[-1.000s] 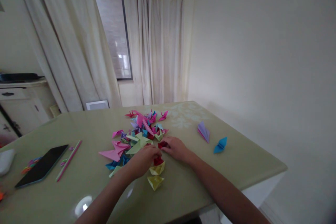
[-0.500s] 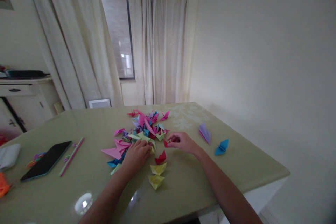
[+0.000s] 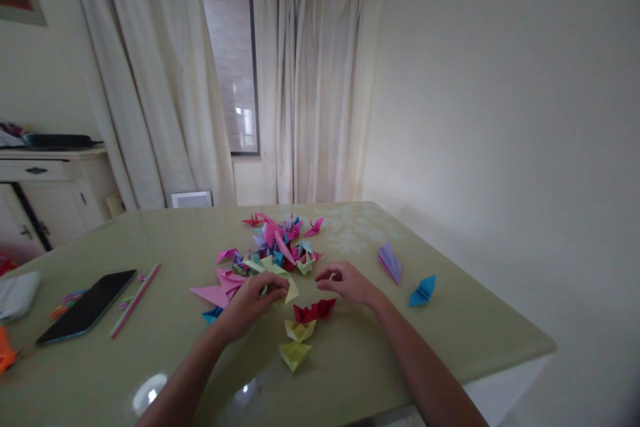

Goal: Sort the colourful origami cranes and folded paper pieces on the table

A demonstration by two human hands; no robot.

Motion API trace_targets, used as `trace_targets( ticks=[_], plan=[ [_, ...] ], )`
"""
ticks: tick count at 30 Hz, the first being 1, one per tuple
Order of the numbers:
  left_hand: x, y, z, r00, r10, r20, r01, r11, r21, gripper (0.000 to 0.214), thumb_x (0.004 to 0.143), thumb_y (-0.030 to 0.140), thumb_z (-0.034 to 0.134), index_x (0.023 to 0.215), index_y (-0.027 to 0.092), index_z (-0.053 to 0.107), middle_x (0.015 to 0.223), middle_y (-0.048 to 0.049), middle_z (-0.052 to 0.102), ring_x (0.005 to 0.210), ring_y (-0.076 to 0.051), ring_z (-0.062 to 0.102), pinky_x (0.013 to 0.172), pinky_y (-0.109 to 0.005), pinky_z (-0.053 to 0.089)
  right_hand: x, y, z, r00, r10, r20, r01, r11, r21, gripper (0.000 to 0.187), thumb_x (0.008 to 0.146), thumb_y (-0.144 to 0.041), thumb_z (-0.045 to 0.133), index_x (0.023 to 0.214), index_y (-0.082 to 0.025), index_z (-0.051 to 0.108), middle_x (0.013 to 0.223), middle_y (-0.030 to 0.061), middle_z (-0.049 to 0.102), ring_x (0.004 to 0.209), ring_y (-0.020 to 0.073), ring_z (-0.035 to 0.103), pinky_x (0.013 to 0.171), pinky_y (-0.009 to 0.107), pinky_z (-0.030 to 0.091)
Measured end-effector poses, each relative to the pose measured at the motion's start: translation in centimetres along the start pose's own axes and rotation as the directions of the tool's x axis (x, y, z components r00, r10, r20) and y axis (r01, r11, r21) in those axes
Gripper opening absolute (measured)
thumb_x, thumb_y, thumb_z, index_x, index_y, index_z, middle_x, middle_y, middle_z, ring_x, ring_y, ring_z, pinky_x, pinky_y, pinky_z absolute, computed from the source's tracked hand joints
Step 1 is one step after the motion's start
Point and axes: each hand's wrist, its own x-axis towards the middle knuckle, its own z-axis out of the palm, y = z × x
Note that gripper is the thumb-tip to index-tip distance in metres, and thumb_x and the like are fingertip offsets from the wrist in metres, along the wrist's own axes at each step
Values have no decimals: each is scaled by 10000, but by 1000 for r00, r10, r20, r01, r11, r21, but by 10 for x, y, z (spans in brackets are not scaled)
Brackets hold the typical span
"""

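My left hand pinches a pale yellow folded-paper piece at the near edge of a colourful origami pile. To its right, my right hand hovers with thumb and fingers curved apart, holding nothing. Just below the hands, two red paper boats sit side by side: one on the left, one on the right. Nearer to me are two yellow paper boats, an upper one and a lower one. A large pink folded piece lies left of my left hand, partly hidden by it.
On the right of the table lie a purple pleated paper and a blue origami piece. At left are a black tablet, a pink-and-green stick, a white object and an orange object.
My right hand has let go of a red boat, which now sits beside the other one. My left hand has drawn back slightly, with a yellow piece in its fingers.
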Motion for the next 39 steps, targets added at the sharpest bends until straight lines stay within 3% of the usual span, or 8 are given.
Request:
trace_targets(
  ticks=[4, 8, 11, 14, 21, 26, 32, 39],
  plan=[
    [0, -1, 1, 992, 55, 112, -58, 998, 16, 241, 961, 397, 610, 938, 221, 773, 953, -47, 775, 913, -212, 693, 858, -308, 516, 11, 4, 11, 961, -138, -238, 111, 986, -125, 382, 924, -456, 718, 1212, -206, 736, 1076, 55, 720, 597, 105, 504, 602, 248, 448],
    [3, -11, -6, 1000, 25, -17, -22, 986, 166, 272, 988, 391, 552, 980, 233, 774, 1022, -73, 773, 989, -247, 693, 897, -349, 511, 23, 7, 22, 955, -212, -205, 166, 961, -223, 442, 951, -327, 701, 1372, -214, 635, 1304, 100, 629, 766, 142, 626, 796, 302, 536],
    [1, -21, -13, 995, 9, -102, 30, 928, 372, 224, 948, 399, 617, 990, 241, 770, 1049, -89, 746, 1042, -284, 674, 935, -396, 492, 30, 6, 28, 965, -187, -184, 111, 927, -357, 236, 941, -210, 691, 1172, -210, 736, 1231, 82, 686, 965, 207, 677, 937, 337, 511],
    [-3, -29, -13, 999, -9, -52, 34, 865, 500, 241, 857, 354, 722, 1075, 254, 749, 1121, -89, 713, 1103, -299, 645, 956, -408, 481, 31, 7, 30, 962, -158, -221, 54, 908, -416, 117, 941, -155, 661, 968, -201, 764, 1086, 74, 743, 1030, 237, 684, 960, 342, 498],
    [-3, -36, -6, 996, -86, -2, 72, 824, 561, 63, 876, 224, 630, 898, 224, 689, 1081, -85, 680, 1086, -282, 623, 949, -394, 462, 20, 17, 16, 879, -101, -466, 74, 994, -77, 277, 972, -474, 603, 960, -213, 697, 806, 41, 721, 675, 191, 651, 662, 299, 521],
    [2, -34, -10, 989, 3, -151, 60, 910, 411, 177, 922, 376, 621, 859, 222, 682, 1008, -85, 675, 996, -280, 635, 893, -399, 497, 20, 25, 8, 831, 77, -551, 67, 969, 236, 440, 862, -656, 647, 919, -224, 585, 573, -35, 592, 507, 167, 589, 513, 269, 459],
    [9, -29, -14, 891, 70, -449, 0, 988, 154, 356, 937, 560, 589, 918, 223, 703, 1095, -96, 663, 1091, -279, 627, 960, -426, 534, 24, 28, 1, 761, 287, -582, 78, 850, 521, 586, 718, -734, 727, 951, -241, 513, 564, -69, 587, 474, 148, 603, 495, 246, 455],
    [12, -29, -7, 883, -157, -442, 46, 967, -251, 515, 909, 725, 546, 999, 218, 536, 1001, -81, 722, 825, -218, 708, 709, -351, 595, 23, 21, -11, 700, 339, -629, 167, 778, 605, 637, 644, -722, 801, 944, -258, 484, 783, -36, 649, 556, 173, 711, 512, 252, 496]
  ],
)
